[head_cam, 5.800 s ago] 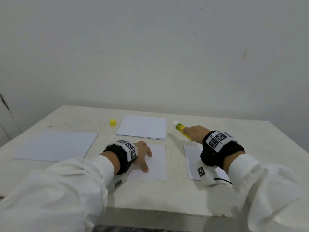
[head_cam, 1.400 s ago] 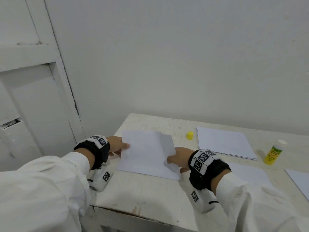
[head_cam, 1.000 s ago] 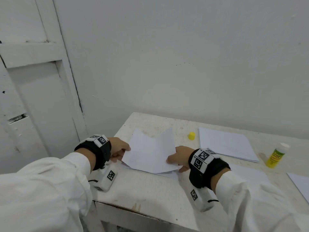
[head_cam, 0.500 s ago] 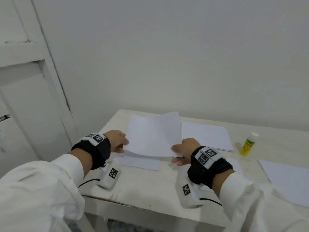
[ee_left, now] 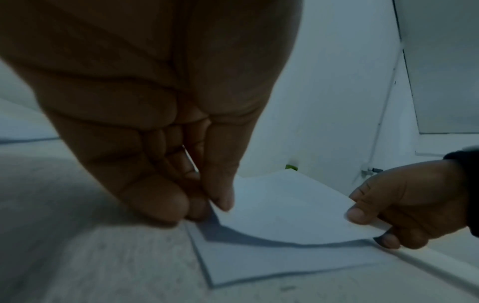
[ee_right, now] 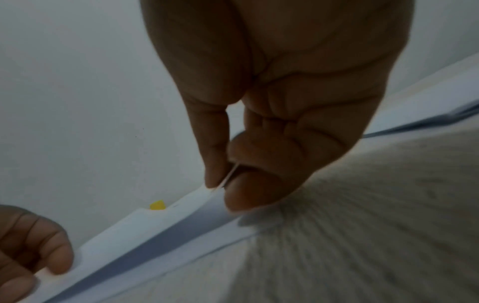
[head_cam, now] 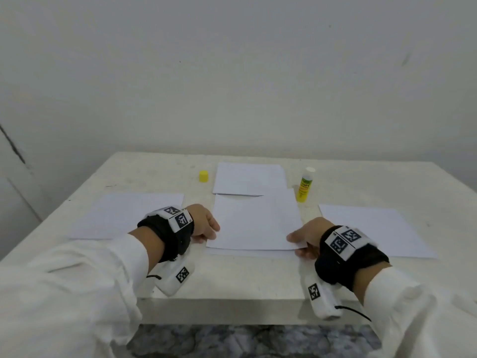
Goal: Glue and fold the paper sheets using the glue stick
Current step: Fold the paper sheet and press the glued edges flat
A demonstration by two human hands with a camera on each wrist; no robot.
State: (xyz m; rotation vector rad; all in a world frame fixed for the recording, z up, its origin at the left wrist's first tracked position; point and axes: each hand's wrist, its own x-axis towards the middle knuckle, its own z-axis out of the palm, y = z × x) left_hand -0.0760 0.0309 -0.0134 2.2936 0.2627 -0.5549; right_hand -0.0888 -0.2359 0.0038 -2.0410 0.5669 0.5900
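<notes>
White sheet (head_cam: 254,223) is hovering just above a base sheet (head_cam: 247,253) at the table's (head_cam: 232,280) near middle, its near edge lifted and sagging between two pinches. The left hand (head_cam: 204,224) is pinching the near-left corner between thumb and curled fingers; the right hand (head_cam: 308,235) is pinching the near-right corner, thumb on top, fingers under. A second ago this sheet was being lifted off the left pile (head_cam: 126,218); half a second ago it was still being carried high in the air. Now it is coming down nearly square over the base sheet, so the laying-on step is probably almost done and pressing flat comes next. The far edge is overlapping the stack (head_cam: 249,178) behind. Just right of the sheet's far corner the glue stick (head_cam: 305,184) is standing upright, uncapped; its yellow cap (head_cam: 203,176) is sitting left of the stack. Another sheet (head_cam: 374,228) is lying well right of the held one.
</notes>
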